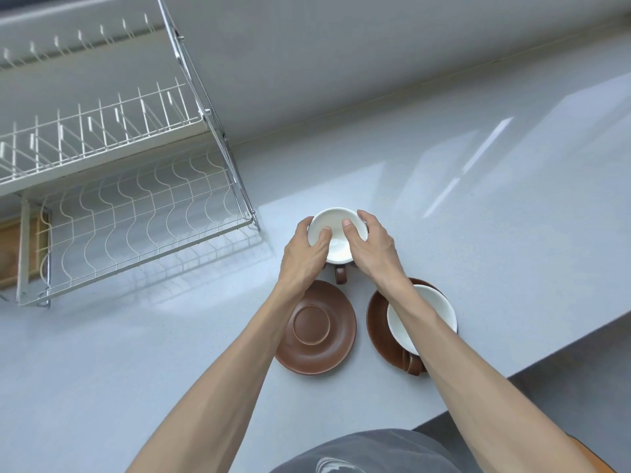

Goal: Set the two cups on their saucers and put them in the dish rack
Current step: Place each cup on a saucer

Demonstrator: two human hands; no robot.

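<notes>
A brown cup with a white inside (336, 230) sits just beyond two brown saucers, its handle pointing toward me. My left hand (305, 250) grips its left side and my right hand (370, 244) grips its right side, thumbs over the rim. The left saucer (316, 327) lies bare on the counter. On the right saucer (379, 322) stands the second cup (426, 315), partly hidden by my right forearm. The white wire dish rack (136, 213) stands to the left, both tiers holding nothing.
The grey counter (478, 233) runs to a wall at the back; its front edge drops off at the lower right. A wooden board (10, 254) lies behind the rack's left end.
</notes>
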